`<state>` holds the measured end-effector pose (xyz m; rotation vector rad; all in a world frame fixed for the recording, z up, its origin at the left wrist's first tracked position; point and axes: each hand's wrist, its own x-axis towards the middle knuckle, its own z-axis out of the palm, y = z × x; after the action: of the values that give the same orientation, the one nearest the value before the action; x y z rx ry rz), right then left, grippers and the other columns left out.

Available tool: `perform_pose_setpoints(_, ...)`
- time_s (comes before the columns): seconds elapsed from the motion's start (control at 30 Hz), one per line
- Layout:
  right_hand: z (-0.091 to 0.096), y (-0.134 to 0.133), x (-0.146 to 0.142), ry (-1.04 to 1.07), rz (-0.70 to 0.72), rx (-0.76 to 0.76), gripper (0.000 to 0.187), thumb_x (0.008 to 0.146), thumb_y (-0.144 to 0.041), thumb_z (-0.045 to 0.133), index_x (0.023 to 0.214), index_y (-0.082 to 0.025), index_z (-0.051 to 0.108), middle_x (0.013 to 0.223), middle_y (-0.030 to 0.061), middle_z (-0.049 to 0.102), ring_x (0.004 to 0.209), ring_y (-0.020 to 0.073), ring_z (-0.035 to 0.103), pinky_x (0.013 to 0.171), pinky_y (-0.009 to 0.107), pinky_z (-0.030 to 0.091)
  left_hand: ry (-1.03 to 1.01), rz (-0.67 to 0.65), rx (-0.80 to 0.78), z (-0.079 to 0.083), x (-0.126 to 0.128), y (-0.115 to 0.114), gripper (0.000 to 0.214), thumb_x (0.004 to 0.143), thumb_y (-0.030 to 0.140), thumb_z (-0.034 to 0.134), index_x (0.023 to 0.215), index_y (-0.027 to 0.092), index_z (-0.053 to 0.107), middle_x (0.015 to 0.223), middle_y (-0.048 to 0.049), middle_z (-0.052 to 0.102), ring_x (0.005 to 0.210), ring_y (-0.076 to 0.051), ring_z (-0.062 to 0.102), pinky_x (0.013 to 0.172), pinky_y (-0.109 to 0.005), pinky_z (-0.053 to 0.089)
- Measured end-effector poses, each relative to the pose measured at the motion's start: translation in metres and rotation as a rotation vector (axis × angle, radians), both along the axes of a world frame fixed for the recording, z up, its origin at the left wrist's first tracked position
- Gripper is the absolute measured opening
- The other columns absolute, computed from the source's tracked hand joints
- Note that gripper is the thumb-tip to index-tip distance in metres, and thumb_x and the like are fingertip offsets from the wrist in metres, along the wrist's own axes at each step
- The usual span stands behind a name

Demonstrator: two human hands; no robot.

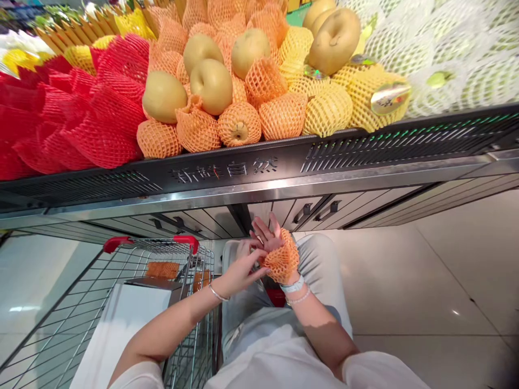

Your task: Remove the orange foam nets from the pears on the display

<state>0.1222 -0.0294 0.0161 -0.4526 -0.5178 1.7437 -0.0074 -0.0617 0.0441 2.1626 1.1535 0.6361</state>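
An orange foam fruit net (pixel 283 258) sits around my right hand (pixel 271 237) and reaches down towards the wrist. That hand is palm up, with its fingers stretched out past the net's edge and nothing gripped in them. Coming from the left, my left hand (pixel 246 263) pinches the near side of the net between thumb and fingers. Both hands are over my lap, below the front of the fruit shelf. On the shelf, several bare brown pears (pixel 211 86) rest on top of pears in orange nets (pixel 240 124).
A black shelf rail (pixel 227 166) with a metal edge runs across in front of me. Red-netted fruit (pixel 97 119) lies left, yellow-netted fruit (pixel 328 111) and white-netted fruit (pixel 440 81) right. A wire shopping cart (pixel 193 313) holding a white box (pixel 125 324) stands at my left.
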Motion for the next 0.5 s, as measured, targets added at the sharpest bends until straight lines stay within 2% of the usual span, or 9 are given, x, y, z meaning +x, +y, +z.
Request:
perform_pose_setpoints(0.1,-0.001,0.004,0.005,-0.044,0.030,-0.002,0.087,0.070,-0.063,0.065,0.144,-0.035,0.029,0.135,0.0044,0.055,0.128,0.0212,0.049,0.111,0.043,0.036,-0.116,-0.143,-0.171,0.007,-0.004,0.001,0.024,0.087,0.038,0.056,0.097,0.017,0.053,0.109,-0.0096,0.055,0.104,-0.022,0.046,0.095,-0.036,0.039)
perform_pose_setpoints(0.17,-0.002,0.008,0.012,-0.086,0.084,0.017,0.085,0.071,-0.060,0.066,0.144,-0.035,0.030,0.133,0.0046,0.056,0.124,0.0227,0.053,0.109,0.045,0.039,-0.230,-0.190,-0.289,0.008,-0.010,0.004,0.031,0.088,0.047,0.051,0.098,0.017,0.052,0.102,-0.0085,0.056,0.098,-0.021,0.049,0.091,-0.034,0.042)
perform_pose_setpoints(0.27,-0.003,0.012,0.025,-0.186,0.223,0.076,0.069,0.078,-0.053,0.064,0.139,-0.034,0.039,0.133,0.0050,0.056,0.121,0.0234,0.056,0.107,0.045,0.041,-0.367,-0.065,-0.392,0.007,-0.019,0.011,0.045,0.086,0.060,0.049,0.097,0.016,0.053,0.096,-0.0075,0.056,0.091,-0.020,0.053,0.083,-0.032,0.044)
perform_pose_setpoints(0.33,-0.004,0.012,0.032,-0.286,0.335,0.172,0.058,0.083,-0.051,0.058,0.136,-0.032,0.045,0.137,0.0048,0.052,0.125,0.0234,0.052,0.108,0.046,0.041,-0.357,0.030,-0.371,0.008,-0.023,0.016,0.044,0.081,0.057,0.058,0.098,0.016,0.057,0.096,-0.0076,0.058,0.091,-0.020,0.054,0.083,-0.032,0.044)
perform_pose_setpoints(0.4,-0.006,0.012,0.036,-0.446,0.399,0.323,0.054,0.085,-0.049,0.057,0.135,-0.029,0.048,0.141,0.0049,0.048,0.130,0.0235,0.047,0.111,0.046,0.038,-0.293,0.035,-0.286,0.009,-0.026,0.018,0.035,0.080,0.048,0.065,0.093,0.016,0.062,0.097,-0.0083,0.061,0.096,-0.022,0.054,0.088,-0.034,0.043)
perform_pose_setpoints(0.43,-0.007,0.012,0.037,-0.556,0.381,0.404,0.054,0.086,-0.046,0.057,0.136,-0.027,0.048,0.143,0.0052,0.046,0.133,0.0234,0.044,0.113,0.045,0.035,-0.289,0.007,-0.239,0.010,-0.027,0.018,0.029,0.081,0.044,0.065,0.090,0.016,0.064,0.096,-0.0088,0.062,0.098,-0.022,0.055,0.090,-0.035,0.042)
perform_pose_setpoints(0.5,-0.010,0.012,0.035,-0.793,0.255,0.539,0.052,0.087,-0.039,0.058,0.136,-0.025,0.049,0.144,0.0059,0.044,0.135,0.0230,0.040,0.117,0.044,0.029,-0.349,-0.068,-0.174,0.010,-0.030,0.016,0.023,0.086,0.037,0.060,0.090,0.015,0.064,0.096,-0.0101,0.065,0.101,-0.023,0.056,0.093,-0.035,0.042)
